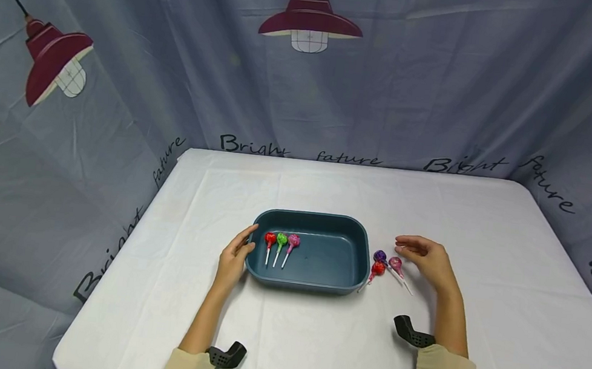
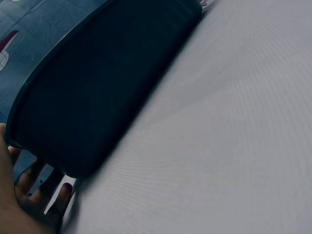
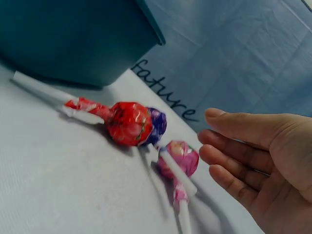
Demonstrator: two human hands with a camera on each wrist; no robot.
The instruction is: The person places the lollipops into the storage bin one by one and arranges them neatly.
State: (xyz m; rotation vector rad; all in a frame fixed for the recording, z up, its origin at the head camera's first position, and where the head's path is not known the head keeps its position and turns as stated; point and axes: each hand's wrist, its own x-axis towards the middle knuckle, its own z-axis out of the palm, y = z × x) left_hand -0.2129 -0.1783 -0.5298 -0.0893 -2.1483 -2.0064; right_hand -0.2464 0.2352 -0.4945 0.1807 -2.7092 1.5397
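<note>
A dark teal rectangular tray (image 1: 306, 285) stands on the white table, with a red lollipop (image 1: 270, 239), a green lollipop (image 1: 282, 239) and a pink lollipop (image 1: 294, 241) lying side by side in its left part. My left hand (image 1: 232, 262) rests against the tray's left end, fingertips right at the rim and outer wall. Just off the tray's right end lie a second red lollipop (image 3: 129, 124), a purple lollipop (image 3: 157, 126) and another pink lollipop (image 3: 179, 160), close together with sticks crossing. Beside them my right hand (image 1: 427, 261) hovers with relaxed fingers, nothing between thumb and fingers.
A white cloth covers the table (image 1: 310, 344). Grey-blue curtain (image 1: 393, 98) printed with red lamps and lettering hangs behind and along the sides. A black wrist-worn device (image 1: 227, 355) sits on the left forearm, another black device (image 1: 413, 333) on the right.
</note>
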